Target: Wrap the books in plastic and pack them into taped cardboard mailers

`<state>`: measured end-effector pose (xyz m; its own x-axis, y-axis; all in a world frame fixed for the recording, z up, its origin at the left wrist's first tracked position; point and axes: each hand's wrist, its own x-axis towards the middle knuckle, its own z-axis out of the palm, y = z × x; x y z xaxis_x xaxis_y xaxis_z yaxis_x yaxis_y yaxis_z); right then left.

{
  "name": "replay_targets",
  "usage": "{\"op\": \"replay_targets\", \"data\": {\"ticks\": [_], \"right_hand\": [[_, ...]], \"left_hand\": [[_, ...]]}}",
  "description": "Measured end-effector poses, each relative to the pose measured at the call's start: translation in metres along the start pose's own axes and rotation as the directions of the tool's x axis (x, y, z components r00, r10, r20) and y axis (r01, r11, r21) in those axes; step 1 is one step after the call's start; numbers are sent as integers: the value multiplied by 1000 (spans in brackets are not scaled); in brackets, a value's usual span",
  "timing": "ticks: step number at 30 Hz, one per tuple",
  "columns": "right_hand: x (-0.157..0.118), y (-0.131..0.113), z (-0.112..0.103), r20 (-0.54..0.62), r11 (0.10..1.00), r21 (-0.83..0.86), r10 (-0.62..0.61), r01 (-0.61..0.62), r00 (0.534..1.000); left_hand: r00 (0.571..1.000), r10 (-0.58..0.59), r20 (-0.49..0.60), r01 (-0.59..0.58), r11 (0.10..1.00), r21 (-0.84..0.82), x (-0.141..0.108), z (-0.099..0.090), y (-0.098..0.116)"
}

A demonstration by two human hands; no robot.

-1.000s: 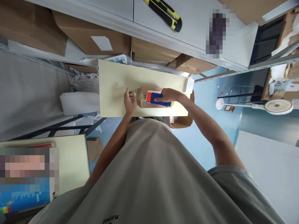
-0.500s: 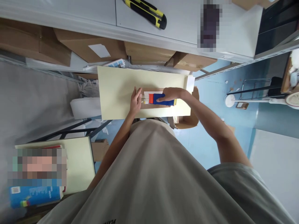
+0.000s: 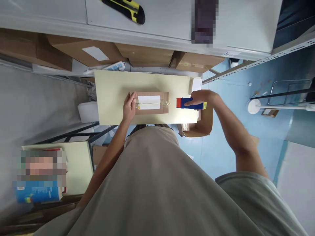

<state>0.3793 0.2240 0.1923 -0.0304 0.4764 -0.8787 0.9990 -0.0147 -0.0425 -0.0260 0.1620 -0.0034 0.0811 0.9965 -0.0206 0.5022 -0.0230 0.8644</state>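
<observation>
A flat brown cardboard box (image 3: 152,110) with a white label across its top lies on the pale yellow board (image 3: 112,98). Clear tape runs along the middle of the box and past its right end. My left hand (image 3: 129,105) rests on the box's left end, its fingers closed around the edge. To the right of the box, my right hand (image 3: 200,97) grips a blue and red tape dispenser (image 3: 188,103), apart from the box.
Above the board, a shelf (image 3: 162,19) holds a yellow and black cutter (image 3: 128,9), with cardboard boxes (image 3: 150,55) underneath. An open carton (image 3: 205,123) stands at the lower right of the board. A side table (image 3: 78,164) is at the lower left.
My right hand has moved right with the tape dispenser, off the box, uncovering its label and right end. My left hand remains on the left end. The camera view has shifted slightly.
</observation>
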Motion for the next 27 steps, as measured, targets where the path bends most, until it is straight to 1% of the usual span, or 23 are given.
{"op": "replay_targets", "data": {"ticks": [3,4,6,8,12,15,18,20,22,24,26,27], "right_hand": [[16,-7,12,137,1000,7,8,-9,991],[20,-9,16,126,1000,2,6,-7,992],[25,-17,24,47,1000,-28,6,-5,999],[29,-29,35,-65,997,-75,5,-9,998],[40,-58,62,-239,989,-141,5,-39,971],[43,-64,82,-306,993,-69,70,-96,949],[30,-55,92,-341,990,96,128,-101,931],[10,-48,90,-375,976,206,148,-73,915],[-16,-46,80,-404,953,302,152,-25,902],[-45,-52,61,-454,930,363,130,49,881],[-71,-65,36,-542,916,377,96,140,835],[-81,-73,22,-594,912,366,75,186,801]], "left_hand": [[1000,-18,-19,19,998,60,-1,-1,5],[999,-19,-28,22,997,77,-2,0,7],[999,-16,-38,20,994,107,-3,0,11],[999,-15,-41,20,992,127,-3,0,14],[999,-33,-36,38,988,152,-3,0,16],[999,-41,-33,46,988,147,-2,-2,16],[999,-28,-42,33,989,141,1,-6,26],[997,10,-77,2,987,160,4,-9,46],[989,89,-117,-68,983,171,9,-12,79],[972,202,-119,-183,971,154,16,-15,123],[941,325,-99,-312,942,125,27,-19,169],[917,390,-87,-380,919,108,34,-21,191]]}}
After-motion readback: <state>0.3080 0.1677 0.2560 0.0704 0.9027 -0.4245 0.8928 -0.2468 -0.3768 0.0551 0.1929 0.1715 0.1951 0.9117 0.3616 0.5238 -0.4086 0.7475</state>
